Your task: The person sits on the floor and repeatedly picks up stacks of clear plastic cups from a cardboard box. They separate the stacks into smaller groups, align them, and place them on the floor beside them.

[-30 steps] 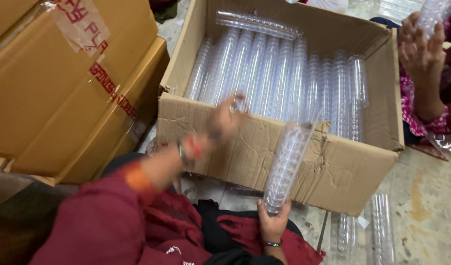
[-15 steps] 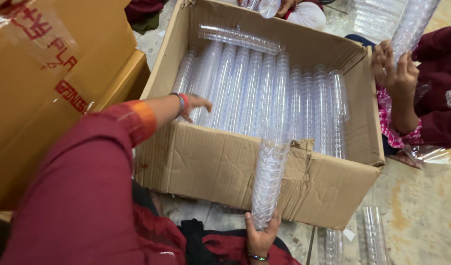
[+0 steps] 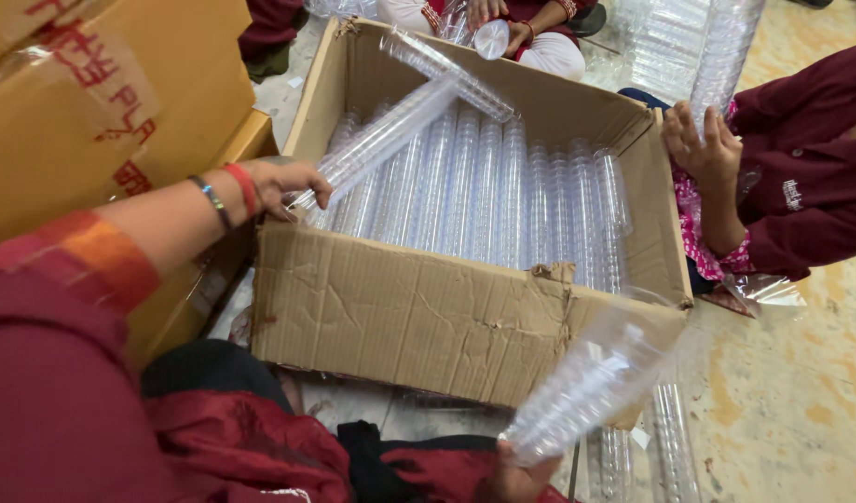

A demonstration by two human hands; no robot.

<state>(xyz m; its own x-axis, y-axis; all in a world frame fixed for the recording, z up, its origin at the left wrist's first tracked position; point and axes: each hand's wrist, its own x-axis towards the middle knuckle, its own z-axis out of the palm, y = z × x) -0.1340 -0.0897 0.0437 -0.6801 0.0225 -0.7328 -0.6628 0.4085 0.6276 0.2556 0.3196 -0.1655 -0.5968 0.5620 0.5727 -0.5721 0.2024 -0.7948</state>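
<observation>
An open cardboard box (image 3: 418, 317) stands in front of me, lined with several stacks of clear plastic cups (image 3: 502, 200) lying side by side. My left hand (image 3: 283, 182), with bangles on the wrist, grips the near end of one long stack of clear cups (image 3: 381, 140) that slants up out of the box's left side. My right hand (image 3: 516, 470), low at the frame's bottom edge, holds the base of another stack of clear cups (image 3: 591, 377), which leans up and right across the box's front right corner.
Closed, taped cardboard boxes (image 3: 102, 121) rise at the left. A person in maroon at the right has a hand (image 3: 703, 149) on an upright cup stack (image 3: 721, 51). Another person (image 3: 516, 28) sits behind the box. More cup stacks (image 3: 670, 442) lie on the floor.
My left hand has taken hold of a stack in the box and lifted its far end. The stack in my right hand has tilted and swung to the right.
</observation>
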